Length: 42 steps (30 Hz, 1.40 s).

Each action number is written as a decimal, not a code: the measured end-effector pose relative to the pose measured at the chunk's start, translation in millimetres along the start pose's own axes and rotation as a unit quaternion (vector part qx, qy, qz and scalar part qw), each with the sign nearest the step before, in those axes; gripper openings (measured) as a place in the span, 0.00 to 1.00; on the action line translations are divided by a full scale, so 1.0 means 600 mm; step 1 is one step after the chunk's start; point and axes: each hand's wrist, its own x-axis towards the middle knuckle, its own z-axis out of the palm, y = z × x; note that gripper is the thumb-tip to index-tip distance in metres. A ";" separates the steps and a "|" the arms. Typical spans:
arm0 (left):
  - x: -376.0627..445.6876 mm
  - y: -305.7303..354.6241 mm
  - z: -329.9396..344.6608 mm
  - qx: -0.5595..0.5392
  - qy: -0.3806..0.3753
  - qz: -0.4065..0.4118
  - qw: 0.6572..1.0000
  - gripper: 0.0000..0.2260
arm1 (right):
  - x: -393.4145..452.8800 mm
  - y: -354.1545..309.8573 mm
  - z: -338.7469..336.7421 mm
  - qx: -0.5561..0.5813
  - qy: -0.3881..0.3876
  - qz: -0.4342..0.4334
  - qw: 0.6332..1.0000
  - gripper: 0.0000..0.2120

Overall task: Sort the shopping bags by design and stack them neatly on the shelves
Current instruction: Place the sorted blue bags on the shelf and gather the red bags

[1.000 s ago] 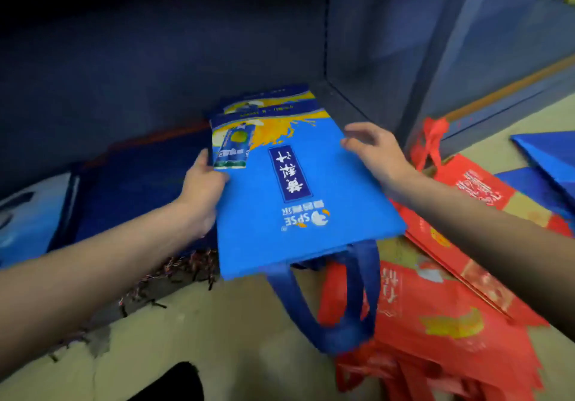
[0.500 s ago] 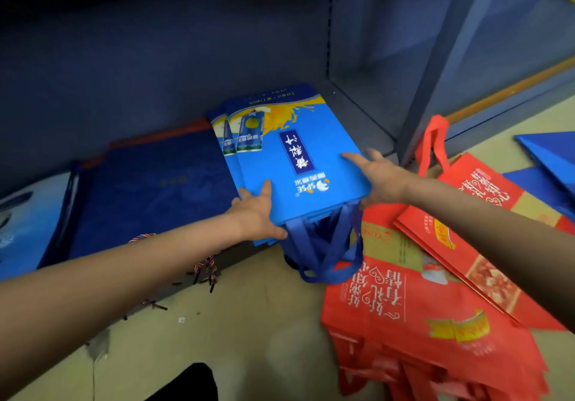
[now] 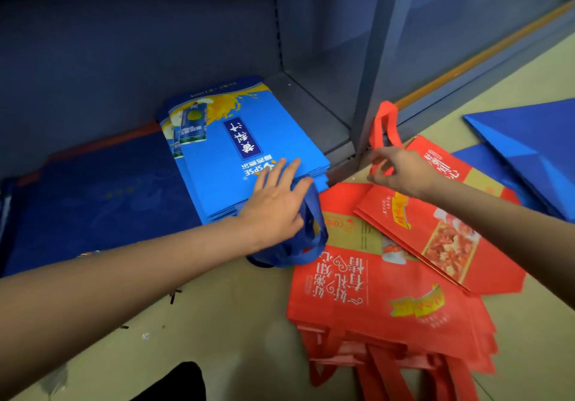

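**Bag stock at the bottom shelf**

Shelf unit (image 3: 311, 102): dark blue-grey metal, lowest shelf just above the floor (image 3: 217, 323), an upright post (image 3: 376, 68) at its right end.

Navy bags (image 3: 102, 195): lay flat on the shelf, left part.

Red bags (image 3: 373, 295): a loose pile on the floor right of the shelf, handles toward the camera; one more red bag (image 3: 441, 223) lay tilted across the pile's top.

Light blue bags (image 3: 249, 158): a stack on the shelf just right of the navy bags, printed side up, dark blue handles (image 3: 305, 239) hanging over the shelf edge to the floor.

Plain blue bags (image 3: 535, 145): on the floor, far right.

Left hand (image 3: 277, 204): fingers straight, pressed flat on the stack's near corner.

Right hand (image 3: 398, 170): fingers curled loosely at the red handle loop (image 3: 384, 124) of the tilted bag; whether it gripped the loop could not be told.
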 end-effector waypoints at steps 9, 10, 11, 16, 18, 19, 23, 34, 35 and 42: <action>0.047 0.097 0.052 0.069 -0.035 0.121 0.990 0.28 | -0.158 0.096 0.120 -0.263 -0.147 0.103 0.948 0.33; 0.046 0.100 0.056 0.069 -0.039 0.127 0.989 0.28 | -0.155 0.099 0.111 -0.267 -0.132 0.090 0.950 0.28; 0.046 0.103 0.057 0.065 -0.038 0.129 0.989 0.28 | -0.153 0.101 0.101 -0.276 -0.128 0.073 0.950 0.23; 0.059 0.093 0.044 -0.052 0.055 0.157 0.985 0.27 | -0.116 0.107 -0.029 -0.237 0.013 0.062 0.969 0.14; 0.075 0.083 0.032 -0.096 0.138 0.161 0.973 0.26 | -0.098 0.109 -0.100 -0.182 0.101 0.026 0.978 0.15; 0.083 0.079 0.024 -0.109 0.176 0.160 0.965 0.25 | -0.093 0.102 -0.126 -0.162 0.113 -0.013 0.980 0.16; 0.107 0.081 -0.007 -0.164 0.256 0.169 0.937 0.22 | -0.116 0.064 -0.149 -0.102 0.033 -0.144 0.984 0.17; 0.069 0.144 0.073 -0.141 -0.058 0.312 0.938 0.33 | -0.207 0.179 -0.141 0.124 -0.054 -0.043 0.990 0.25; 0.065 0.145 0.076 -0.124 -0.091 0.303 0.940 0.35 | -0.216 0.195 -0.126 0.116 -0.084 -0.019 0.990 0.25; 0.051 0.126 0.129 0.056 -0.334 0.193 0.921 0.31 | -0.225 0.231 0.024 0.153 -0.022 0.291 0.944 0.20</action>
